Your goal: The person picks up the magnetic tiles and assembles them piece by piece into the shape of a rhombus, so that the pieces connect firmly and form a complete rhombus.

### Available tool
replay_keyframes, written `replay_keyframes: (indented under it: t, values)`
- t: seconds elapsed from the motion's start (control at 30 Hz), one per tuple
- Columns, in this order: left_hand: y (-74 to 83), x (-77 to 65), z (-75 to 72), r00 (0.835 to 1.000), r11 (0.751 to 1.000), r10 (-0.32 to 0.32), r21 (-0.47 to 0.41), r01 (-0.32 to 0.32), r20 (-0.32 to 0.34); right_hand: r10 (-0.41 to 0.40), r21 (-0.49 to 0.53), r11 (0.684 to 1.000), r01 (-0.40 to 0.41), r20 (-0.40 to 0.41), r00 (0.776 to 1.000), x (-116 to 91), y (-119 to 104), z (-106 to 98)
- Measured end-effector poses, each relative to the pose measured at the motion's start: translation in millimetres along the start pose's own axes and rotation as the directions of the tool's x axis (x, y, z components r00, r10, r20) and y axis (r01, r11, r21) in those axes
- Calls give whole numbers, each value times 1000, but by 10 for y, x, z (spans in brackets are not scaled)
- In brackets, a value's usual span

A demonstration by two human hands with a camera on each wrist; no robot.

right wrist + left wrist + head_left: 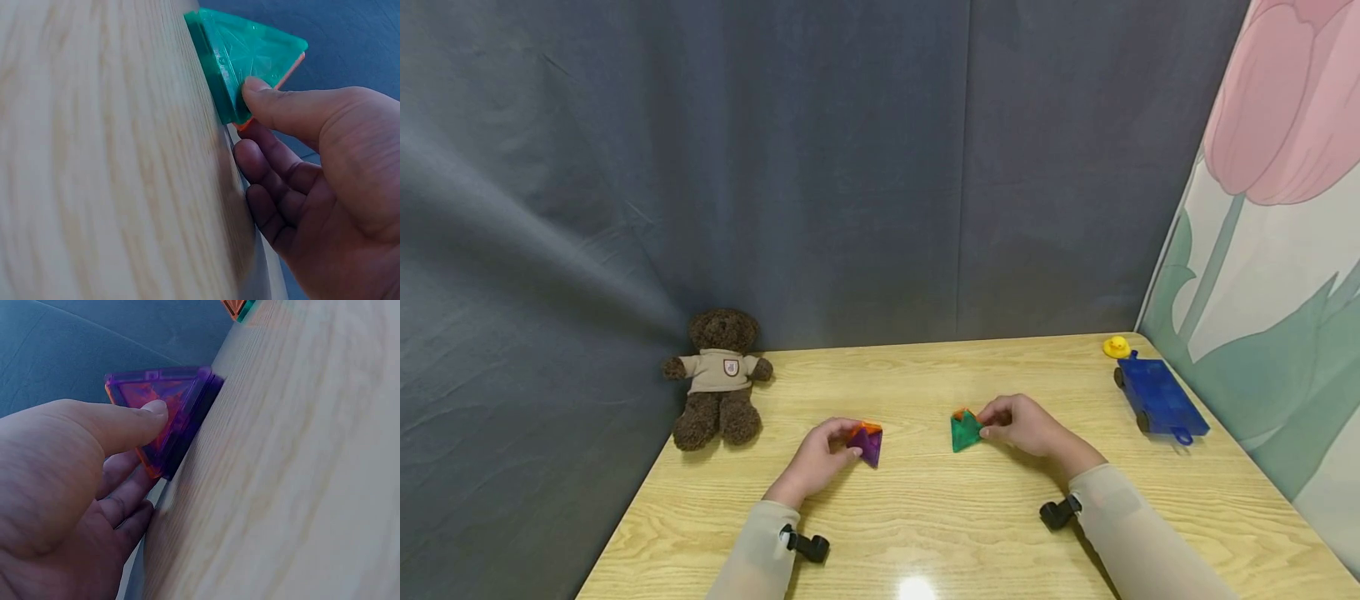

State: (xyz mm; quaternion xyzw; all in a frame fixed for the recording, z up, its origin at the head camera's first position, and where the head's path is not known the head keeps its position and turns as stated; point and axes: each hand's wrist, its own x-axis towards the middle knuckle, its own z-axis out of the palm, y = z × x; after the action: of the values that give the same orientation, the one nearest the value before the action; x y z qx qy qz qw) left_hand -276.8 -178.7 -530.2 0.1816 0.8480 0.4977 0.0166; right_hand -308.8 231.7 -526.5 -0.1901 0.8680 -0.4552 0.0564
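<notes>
In the head view my left hand [816, 462] pinches a purple triangular magnetic tile [870, 450] that leans against an orange tile [867, 427] behind it. The left wrist view shows the thumb on the purple face and the other fingers behind, its lower edge at the tabletop. To the right, my right hand [1026, 427] pinches a green triangular magnetic tile [250, 47] between thumb and fingers. An orange tile [961, 412] shows behind the green one. A stretch of table separates the two tile pairs.
A brown teddy bear [721, 371] in a beige shirt sits at the table's back left. At the right edge stand a blue wheeled toy base [1161, 400] and a small yellow duck [1117, 347]. A dark curtain [850, 183] hangs behind the wooden table [910, 517].
</notes>
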Motion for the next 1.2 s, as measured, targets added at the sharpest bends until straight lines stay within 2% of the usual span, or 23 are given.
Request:
replay_keyframes:
  t: [0.2,0.57,0.83,1.2]
  values:
    - [-1,3,10,1000,999,-2,44,2,9,-23,7,1000,23,28,999,-8,-17,3]
    - [23,-11,14,1000,999,-3,40,3,10,-11,2,1000,11,45,999,-5,-29,17]
    - [55,-13,51,1000,997,3,75,-4,18,-42,32,999,39,97,994,-6,-94,34]
    - [155,-34,138,999,998,0,67,-3,50,-72,65,996,62,164,984,-34,-223,102]
